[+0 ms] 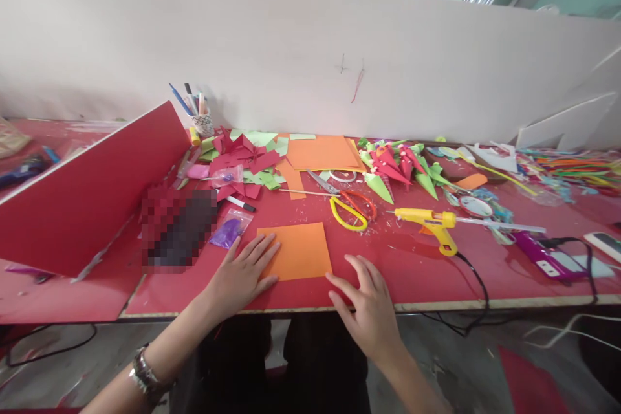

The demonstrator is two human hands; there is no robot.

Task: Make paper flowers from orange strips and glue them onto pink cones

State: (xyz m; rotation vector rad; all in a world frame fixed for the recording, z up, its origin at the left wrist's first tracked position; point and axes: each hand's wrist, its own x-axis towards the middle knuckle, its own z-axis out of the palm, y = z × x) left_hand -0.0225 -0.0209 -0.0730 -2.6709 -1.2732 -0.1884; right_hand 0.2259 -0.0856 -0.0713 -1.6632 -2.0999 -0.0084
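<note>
A square sheet of orange paper (pixel 301 252) lies flat on the red tabletop in front of me. My left hand (pixel 245 272) rests on its left edge, with the fingers stretched out. At the sheet's lower right corner is my right hand (pixel 363 297), fingers apart and holding nothing; a fingertip is at the corner, though I cannot tell if it touches. Beyond the sheet lie scissors (pixel 350 204) with one yellow and one red handle. To the right rests a yellow glue gun (pixel 429 223) with a glue stick in its back.
A red board (pixel 97 194) stands at the left. Behind the sheet are red paper pieces (pixel 247 154), more orange sheets (pixel 320 154) and red and green paper cones (pixel 392 165). A purple power strip (pixel 548 255) with cables lies right. A pen cup (pixel 202 121) stands by the white partition (pixel 291 45).
</note>
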